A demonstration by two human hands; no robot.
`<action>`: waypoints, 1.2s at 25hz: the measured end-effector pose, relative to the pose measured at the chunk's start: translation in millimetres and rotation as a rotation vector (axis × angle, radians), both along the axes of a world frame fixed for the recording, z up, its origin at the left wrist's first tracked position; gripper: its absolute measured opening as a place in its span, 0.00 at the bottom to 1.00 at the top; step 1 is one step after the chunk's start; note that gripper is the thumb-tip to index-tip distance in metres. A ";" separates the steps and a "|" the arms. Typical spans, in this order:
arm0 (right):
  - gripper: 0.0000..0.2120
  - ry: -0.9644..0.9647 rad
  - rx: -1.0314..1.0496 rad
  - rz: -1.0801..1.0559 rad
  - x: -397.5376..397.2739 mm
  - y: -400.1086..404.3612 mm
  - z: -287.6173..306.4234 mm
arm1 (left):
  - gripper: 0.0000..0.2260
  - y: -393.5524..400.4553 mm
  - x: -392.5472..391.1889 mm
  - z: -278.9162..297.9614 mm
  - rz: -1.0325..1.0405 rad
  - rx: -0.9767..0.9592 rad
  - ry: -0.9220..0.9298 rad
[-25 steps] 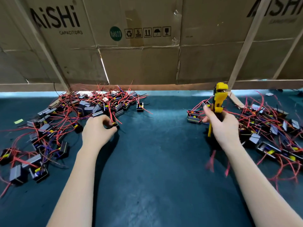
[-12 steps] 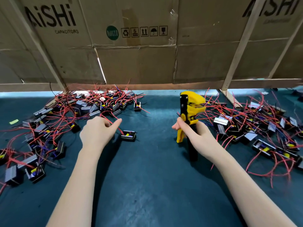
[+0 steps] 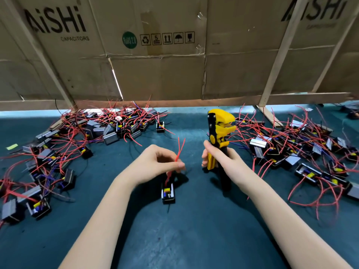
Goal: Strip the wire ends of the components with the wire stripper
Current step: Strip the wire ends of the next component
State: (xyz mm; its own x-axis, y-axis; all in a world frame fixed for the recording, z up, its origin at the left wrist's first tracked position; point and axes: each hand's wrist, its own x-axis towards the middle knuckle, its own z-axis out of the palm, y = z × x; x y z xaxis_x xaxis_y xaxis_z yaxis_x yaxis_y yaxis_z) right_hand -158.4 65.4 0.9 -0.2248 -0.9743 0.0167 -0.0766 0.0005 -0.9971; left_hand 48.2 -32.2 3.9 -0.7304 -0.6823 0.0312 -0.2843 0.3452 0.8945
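Note:
My left hand [image 3: 155,162] pinches a bundle of red wires [image 3: 179,148] whose free ends point upward. Below that hand the wires run down to a small black component [image 3: 168,194], which is at the dark mat; I cannot tell if it rests there or hangs. My right hand [image 3: 223,159] grips the handles of a yellow and black wire stripper [image 3: 218,129], held upright with its jaws at the top. The stripper's head stands just right of the wire ends, apart from them.
A pile of black components with red wires [image 3: 81,136] spreads over the left of the dark green mat [image 3: 194,230]. Another such pile [image 3: 301,148] lies at the right. A cardboard wall [image 3: 165,74] with wooden struts closes the back.
My left hand has drawn one component out of the left pile toward the middle and raised its wires. My right hand has brought the stripper leftward from the right pile.

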 end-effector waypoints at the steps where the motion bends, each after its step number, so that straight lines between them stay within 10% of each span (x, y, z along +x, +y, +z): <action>1: 0.29 -0.042 0.004 -0.020 -0.9 -0.7 0.7 | 0.05 0.8 -4.8 -2.1 0.085 -0.021 0.023; 7: 0.23 -0.122 0.001 -0.122 -9.4 -3.6 -1.4 | 0.08 -2.4 -8.7 -2.6 0.605 -0.360 0.163; 10: 0.21 -0.001 -0.014 -0.237 -17.0 -5.0 -2.5 | 0.06 3.6 -2.6 8.1 0.226 -0.384 0.240; 14: 0.24 0.366 -0.061 -0.322 -27.1 -3.5 -6.1 | 0.11 10.2 0.3 8.6 -0.218 -0.239 -0.176; 30: 0.25 1.111 0.014 -0.601 -36.2 -5.5 -17.2 | 0.05 1.5 -7.1 -5.1 0.203 -0.220 -0.096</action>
